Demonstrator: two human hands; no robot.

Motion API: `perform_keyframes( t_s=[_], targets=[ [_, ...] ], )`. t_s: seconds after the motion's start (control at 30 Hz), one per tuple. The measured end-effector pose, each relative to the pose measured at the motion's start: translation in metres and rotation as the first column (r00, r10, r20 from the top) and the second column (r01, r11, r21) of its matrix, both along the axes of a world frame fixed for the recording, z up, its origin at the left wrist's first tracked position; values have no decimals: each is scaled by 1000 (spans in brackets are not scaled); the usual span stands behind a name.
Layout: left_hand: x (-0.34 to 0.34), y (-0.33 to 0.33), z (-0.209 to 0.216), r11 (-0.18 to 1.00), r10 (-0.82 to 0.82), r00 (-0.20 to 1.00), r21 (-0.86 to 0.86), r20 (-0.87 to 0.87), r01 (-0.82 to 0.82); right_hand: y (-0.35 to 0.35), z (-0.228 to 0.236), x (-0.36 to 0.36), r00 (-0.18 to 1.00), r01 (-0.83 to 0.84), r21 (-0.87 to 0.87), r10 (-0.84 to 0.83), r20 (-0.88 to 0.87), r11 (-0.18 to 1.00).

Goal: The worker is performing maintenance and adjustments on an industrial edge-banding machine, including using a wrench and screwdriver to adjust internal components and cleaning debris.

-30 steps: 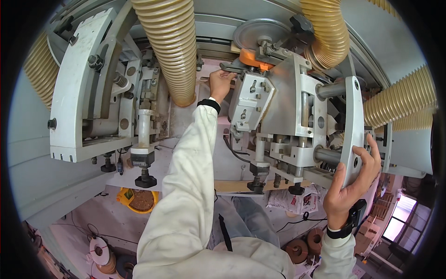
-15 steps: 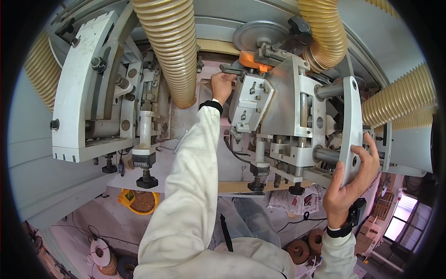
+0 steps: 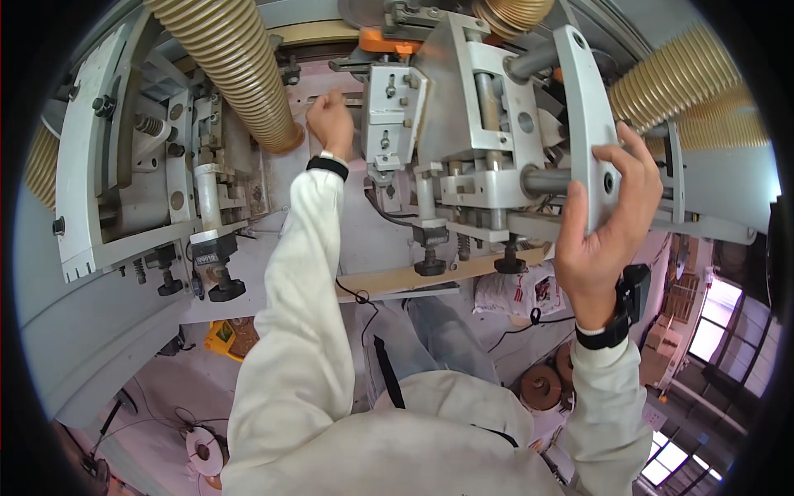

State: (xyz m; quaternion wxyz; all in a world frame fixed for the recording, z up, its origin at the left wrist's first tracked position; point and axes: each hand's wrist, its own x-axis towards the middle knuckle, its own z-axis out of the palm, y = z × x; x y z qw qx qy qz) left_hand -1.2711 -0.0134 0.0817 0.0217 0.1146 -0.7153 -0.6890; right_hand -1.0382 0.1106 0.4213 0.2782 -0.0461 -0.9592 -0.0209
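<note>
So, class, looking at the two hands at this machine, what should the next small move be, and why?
Perhaps draw the left hand slightly clear of the white bolted block: its fingers are curled close by, and whether they hold anything is hard to tell, so a clearer view would help. The right hand holds the pale metal plate and could stay there.

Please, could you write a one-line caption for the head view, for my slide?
Left hand between a ribbed hose and a pale metal block; right hand grasping a white plate.
</note>
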Motion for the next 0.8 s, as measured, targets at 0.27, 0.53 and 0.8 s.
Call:
perform_keyframes(
  t_s=[0.27, 0.53, 0.8],
  targets=[
    [182, -52, 91, 880, -333, 943, 366, 18, 304, 2, -7, 8, 994, 4, -7, -5, -107, 1000],
    [291, -111, 326, 824, -539, 527, -282, -657, 492, 5, 8, 29, 963, -189, -140, 155, -221, 972],
    [349, -111, 464, 548, -741, 83, -527, -667, 650, 60, -51, 148, 900, -325, -687, -9, -435, 650]
  ],
)
